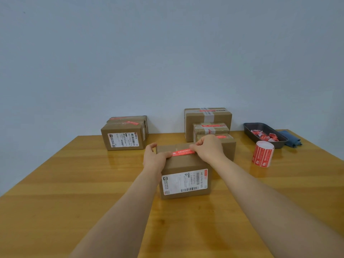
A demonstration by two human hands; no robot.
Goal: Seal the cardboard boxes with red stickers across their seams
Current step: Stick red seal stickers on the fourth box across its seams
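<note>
A brown cardboard box with a white shipping label on its front stands on the wooden table in front of me. A red sticker lies across its top. My left hand grips the box's left top edge, its thumb on the sticker's left end. My right hand pinches the sticker's right end at the box's top. A roll of red stickers stands upright to the right of the box.
A box with red stickers sits at the back left. Three more stickered boxes stand against the wall behind my right hand. A dark tray with crumpled red backing scraps and a blue cloth lie at the back right.
</note>
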